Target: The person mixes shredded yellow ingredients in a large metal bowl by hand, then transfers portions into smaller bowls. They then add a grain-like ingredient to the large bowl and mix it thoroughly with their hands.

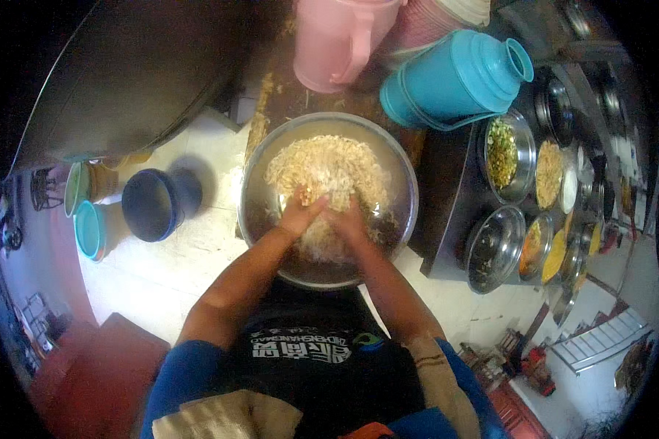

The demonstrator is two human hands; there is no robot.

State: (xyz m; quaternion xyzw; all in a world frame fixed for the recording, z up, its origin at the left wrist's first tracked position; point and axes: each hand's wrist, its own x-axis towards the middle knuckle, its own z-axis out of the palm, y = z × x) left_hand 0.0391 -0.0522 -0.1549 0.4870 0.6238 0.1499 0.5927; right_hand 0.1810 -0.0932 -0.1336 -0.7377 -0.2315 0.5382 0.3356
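A large round metal basin (329, 280) stands before me, holding a heap of pale, shredded or flaky food (335, 159). Both hands are inside the basin, at the near side of the heap. My left hand (301, 211) has its fingers in the food, with some bits between them. My right hand (348, 217) lies close beside it, partly blurred, its fingertips also in the food. Whether either hand grips a portion is hard to see. A smaller amount of the pale food lies below the hands, towards the basin's near rim.
Beyond the basin stand a pink plastic pitcher (321, 55) and a blue thermos flask (456, 82). Metal bowls of food, one with chopped greens (501, 153), line a dark counter at right. A dark lidded bucket (151, 204) and other tubs are on the floor at left.
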